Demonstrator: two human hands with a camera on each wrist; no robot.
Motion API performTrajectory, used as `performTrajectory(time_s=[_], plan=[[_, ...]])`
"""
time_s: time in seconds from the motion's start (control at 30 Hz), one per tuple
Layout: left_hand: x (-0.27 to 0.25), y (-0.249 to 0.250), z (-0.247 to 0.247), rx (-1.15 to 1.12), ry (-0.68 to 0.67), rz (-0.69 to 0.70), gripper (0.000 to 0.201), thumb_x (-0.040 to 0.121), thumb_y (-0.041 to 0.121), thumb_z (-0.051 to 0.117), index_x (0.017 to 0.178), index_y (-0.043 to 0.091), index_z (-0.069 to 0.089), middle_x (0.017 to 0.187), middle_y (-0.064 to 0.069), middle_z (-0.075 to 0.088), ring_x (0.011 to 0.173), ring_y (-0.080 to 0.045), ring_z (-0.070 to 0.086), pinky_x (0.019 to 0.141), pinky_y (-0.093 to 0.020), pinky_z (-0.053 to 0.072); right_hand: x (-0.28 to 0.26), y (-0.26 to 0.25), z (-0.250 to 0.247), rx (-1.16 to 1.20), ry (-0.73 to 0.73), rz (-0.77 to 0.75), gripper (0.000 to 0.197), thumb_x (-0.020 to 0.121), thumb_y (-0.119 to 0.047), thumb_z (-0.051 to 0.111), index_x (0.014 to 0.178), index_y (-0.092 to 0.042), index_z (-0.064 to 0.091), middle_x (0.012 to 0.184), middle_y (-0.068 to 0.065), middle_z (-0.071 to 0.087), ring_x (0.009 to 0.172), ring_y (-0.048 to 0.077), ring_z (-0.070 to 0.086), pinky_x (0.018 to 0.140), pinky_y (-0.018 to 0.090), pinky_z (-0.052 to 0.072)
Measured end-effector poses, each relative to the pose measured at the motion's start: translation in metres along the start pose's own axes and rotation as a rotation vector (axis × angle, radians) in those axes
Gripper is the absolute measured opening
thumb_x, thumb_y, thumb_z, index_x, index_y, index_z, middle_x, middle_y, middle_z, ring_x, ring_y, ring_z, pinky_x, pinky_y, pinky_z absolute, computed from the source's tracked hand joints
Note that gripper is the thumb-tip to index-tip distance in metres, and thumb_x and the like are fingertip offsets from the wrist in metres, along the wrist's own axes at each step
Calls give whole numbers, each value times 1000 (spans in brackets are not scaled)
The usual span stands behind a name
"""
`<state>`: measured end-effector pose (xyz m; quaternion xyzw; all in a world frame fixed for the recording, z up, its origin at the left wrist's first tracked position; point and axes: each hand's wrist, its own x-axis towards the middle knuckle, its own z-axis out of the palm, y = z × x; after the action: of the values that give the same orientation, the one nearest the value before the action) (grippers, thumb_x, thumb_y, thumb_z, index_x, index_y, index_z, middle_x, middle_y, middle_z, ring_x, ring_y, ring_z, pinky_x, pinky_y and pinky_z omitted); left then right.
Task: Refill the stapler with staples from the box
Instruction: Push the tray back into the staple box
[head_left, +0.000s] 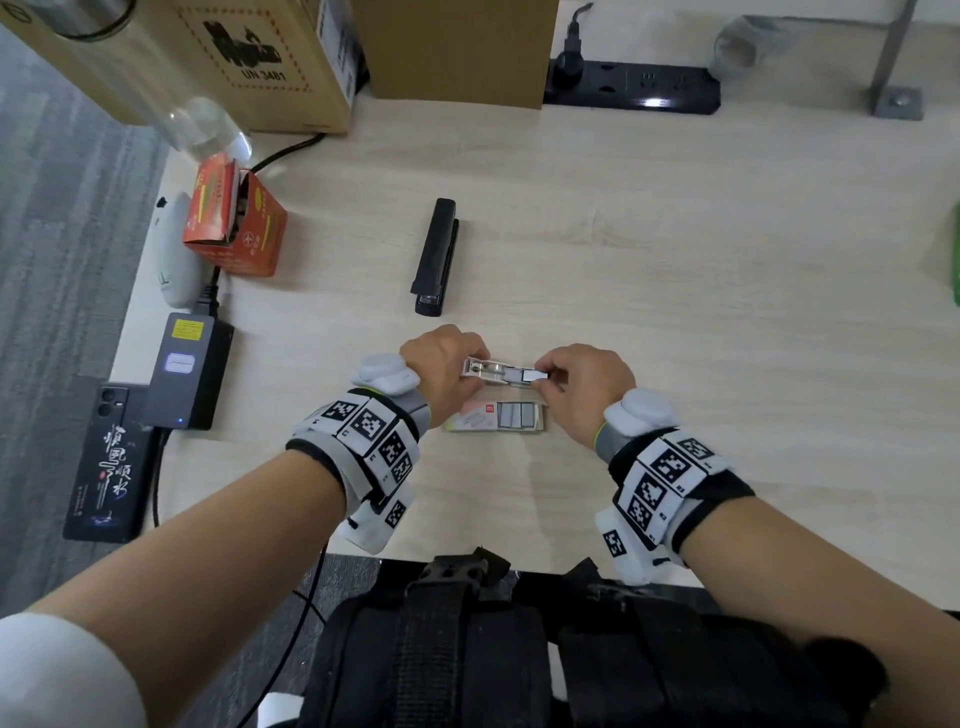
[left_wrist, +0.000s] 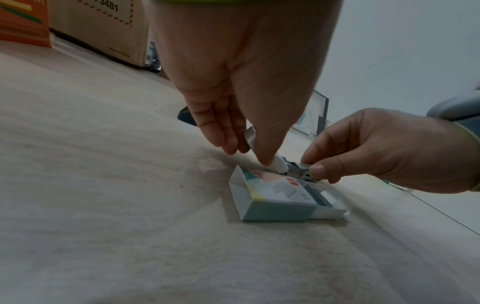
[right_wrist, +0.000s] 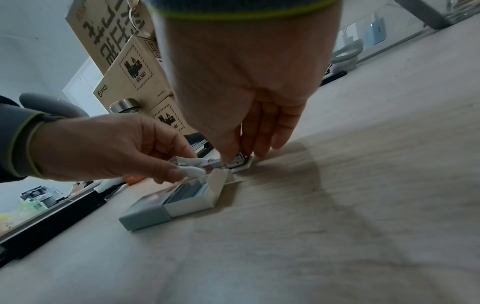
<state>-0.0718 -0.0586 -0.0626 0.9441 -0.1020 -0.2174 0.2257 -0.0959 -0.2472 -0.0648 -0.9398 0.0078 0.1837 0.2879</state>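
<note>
A small white stapler (head_left: 501, 371) is held lying sideways just above the table, its metal staple channel exposed. My left hand (head_left: 467, 374) grips its left end with fingers and thumb (left_wrist: 270, 160). My right hand (head_left: 545, 376) pinches the metal part at the right end (left_wrist: 309, 170), and its fingers (right_wrist: 262, 152) close round that end in the right wrist view. Right below them lies the staple box (head_left: 496, 415), its drawer slid out to the right with grey staple strips (right_wrist: 187, 192) showing. Whether staples are in the channel cannot be told.
A black stapler (head_left: 436, 257) lies shut farther back on the wooden table (head_left: 675, 291). At the left stand an orange carton (head_left: 234, 223), a white mouse (head_left: 174, 249), a power adapter (head_left: 187, 374) and a phone (head_left: 109, 462). Cardboard boxes (head_left: 218, 57) and a power strip (head_left: 631, 85) line the back.
</note>
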Motion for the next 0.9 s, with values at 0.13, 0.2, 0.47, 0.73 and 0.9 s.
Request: performTrajectory(time_s=[0.13,0.2,0.47,0.73,0.9], plan=[[0,0,-1,9,-2,-3,19,80,26,64,99,24,64,97,-3,61,85,-24,58,69,-30,40,2,-3,-3,45,-11,64,18,81,-23,69,98,-21,68,95,1,69,87,22,61,75,30,48],[0,1,-2,10,2,1,18,81,27,63,99,23,64,96,-3,61,85,-24,59,69,-31,42,2,-3,-4,54,-9,31,16,81,-24,68,98,-22,68,93,1,69,85,22,61,75,31,48],[-3,7,-8,-6,43,49,23,81,29,66,102,20,64,95,-3,58,81,-22,57,68,-31,41,3,5,2,-41,-52,-136,13,86,-16,63,91,-18,74,95,6,71,95,32,51,81,38,45],[-2,21,-8,-90,47,106,23,78,24,70,100,19,64,89,0,59,80,-21,59,73,-37,49,-1,13,1,90,11,-64,20,81,-16,67,101,-21,63,93,5,66,93,25,53,76,34,43],[3,36,-1,-116,8,103,21,76,26,72,95,20,66,85,3,58,79,-19,59,74,-38,49,-4,20,0,117,30,-42,37,79,-13,69,113,-17,54,98,3,65,96,24,55,79,36,46]])
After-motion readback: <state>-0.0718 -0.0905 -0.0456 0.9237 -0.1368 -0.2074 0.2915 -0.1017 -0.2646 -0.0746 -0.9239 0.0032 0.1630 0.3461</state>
